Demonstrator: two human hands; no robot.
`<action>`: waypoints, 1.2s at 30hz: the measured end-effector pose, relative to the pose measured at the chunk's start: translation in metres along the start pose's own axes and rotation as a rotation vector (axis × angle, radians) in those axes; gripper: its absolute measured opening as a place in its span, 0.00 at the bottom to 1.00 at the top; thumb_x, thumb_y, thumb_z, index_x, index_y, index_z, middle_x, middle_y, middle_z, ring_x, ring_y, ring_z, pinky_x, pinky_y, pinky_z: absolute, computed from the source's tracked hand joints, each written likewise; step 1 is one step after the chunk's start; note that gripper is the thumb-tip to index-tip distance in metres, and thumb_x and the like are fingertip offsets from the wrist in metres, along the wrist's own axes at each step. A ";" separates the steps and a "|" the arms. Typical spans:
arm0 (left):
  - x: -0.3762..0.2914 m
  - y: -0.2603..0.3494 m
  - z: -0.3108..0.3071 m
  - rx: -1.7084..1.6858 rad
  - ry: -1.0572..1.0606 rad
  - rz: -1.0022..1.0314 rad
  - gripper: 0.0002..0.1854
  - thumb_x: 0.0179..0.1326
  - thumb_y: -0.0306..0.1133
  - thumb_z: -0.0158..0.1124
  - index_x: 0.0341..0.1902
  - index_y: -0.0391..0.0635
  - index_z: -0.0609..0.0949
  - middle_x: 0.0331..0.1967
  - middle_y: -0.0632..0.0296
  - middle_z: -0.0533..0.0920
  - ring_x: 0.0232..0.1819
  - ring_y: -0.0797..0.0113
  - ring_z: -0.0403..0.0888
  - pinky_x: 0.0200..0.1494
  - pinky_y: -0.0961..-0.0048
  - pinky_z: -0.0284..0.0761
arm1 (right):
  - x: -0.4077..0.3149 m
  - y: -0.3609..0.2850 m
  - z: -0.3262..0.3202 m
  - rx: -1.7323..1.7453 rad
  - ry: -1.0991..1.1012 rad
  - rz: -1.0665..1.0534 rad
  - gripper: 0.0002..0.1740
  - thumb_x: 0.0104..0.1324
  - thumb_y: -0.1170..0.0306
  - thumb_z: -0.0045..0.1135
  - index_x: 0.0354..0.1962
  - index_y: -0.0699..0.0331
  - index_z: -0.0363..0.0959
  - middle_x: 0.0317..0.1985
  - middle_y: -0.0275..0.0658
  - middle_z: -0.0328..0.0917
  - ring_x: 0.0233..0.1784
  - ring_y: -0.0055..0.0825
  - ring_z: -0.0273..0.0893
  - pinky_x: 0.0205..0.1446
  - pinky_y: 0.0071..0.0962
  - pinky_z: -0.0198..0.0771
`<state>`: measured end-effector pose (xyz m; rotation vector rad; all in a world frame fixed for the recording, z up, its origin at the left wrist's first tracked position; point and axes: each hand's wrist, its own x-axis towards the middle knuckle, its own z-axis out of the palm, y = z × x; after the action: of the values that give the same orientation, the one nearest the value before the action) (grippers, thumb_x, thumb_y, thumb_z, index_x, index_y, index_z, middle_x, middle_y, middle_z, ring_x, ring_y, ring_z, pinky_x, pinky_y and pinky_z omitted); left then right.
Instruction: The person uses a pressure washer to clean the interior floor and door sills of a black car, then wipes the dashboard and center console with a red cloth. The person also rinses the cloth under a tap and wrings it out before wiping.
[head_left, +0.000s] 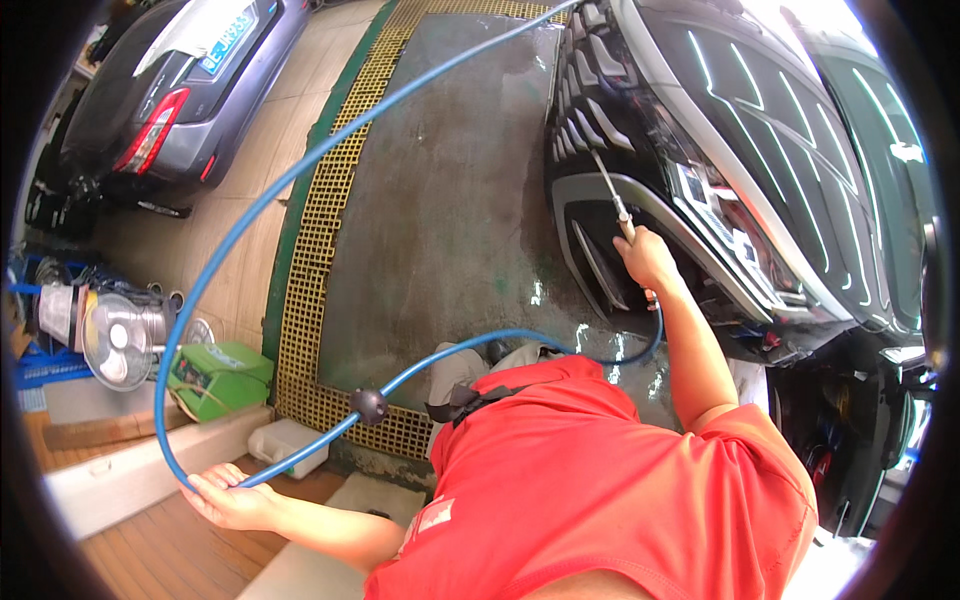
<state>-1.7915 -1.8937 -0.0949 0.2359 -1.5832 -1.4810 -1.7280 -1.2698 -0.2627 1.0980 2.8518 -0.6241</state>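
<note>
My right hand (646, 259) grips an air blow gun (619, 201) with a long thin metal nozzle. Its tip is at the lower edge of the front grille (581, 90) of a black car (750, 97); whether it touches cannot be told. A blue hose (330, 146) hangs below the gun, passes in front of my waist and runs through a dark ball (368, 406). Out at the lower left, my left hand (225, 495) is closed around the hose at its bend. From there the hose arcs up towards the top of the picture.
A yellow grating (315, 240) borders the dark wet floor (435, 195). At the left stand a grey car (217, 97), a fan (120, 341) and a green machine (225, 379). A white plastic canister (289, 448) lies near a low white ledge (150, 476).
</note>
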 end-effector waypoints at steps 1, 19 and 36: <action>0.008 -0.017 0.022 0.017 -0.003 -0.016 0.14 0.78 0.32 0.54 0.51 0.29 0.75 0.19 0.72 0.57 0.18 0.80 0.55 0.21 0.80 0.52 | 0.018 -0.010 0.003 -0.044 -0.041 0.003 0.24 0.73 0.53 0.60 0.41 0.71 0.73 0.37 0.64 0.82 0.45 0.64 0.81 0.49 0.55 0.75; 0.232 -0.282 0.610 -0.190 -0.642 -0.179 0.18 0.77 0.29 0.56 0.66 0.38 0.76 0.20 0.72 0.66 0.19 0.83 0.60 0.22 0.81 0.57 | 0.330 -0.229 0.007 0.217 0.171 0.416 0.20 0.68 0.60 0.61 0.45 0.71 0.77 0.41 0.60 0.83 0.48 0.60 0.82 0.53 0.49 0.74; 0.227 -0.408 1.107 -0.200 -1.005 -0.383 0.15 0.76 0.25 0.55 0.63 0.37 0.75 0.23 0.72 0.70 0.16 0.85 0.62 0.17 0.83 0.58 | 0.765 -0.276 -0.002 0.278 0.413 0.563 0.17 0.67 0.62 0.59 0.43 0.68 0.77 0.42 0.60 0.83 0.52 0.61 0.80 0.56 0.53 0.73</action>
<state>-2.8805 -1.3926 -0.1693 -0.4195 -2.2052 -2.2355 -2.4822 -0.9653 -0.2854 2.1877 2.5700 -0.8323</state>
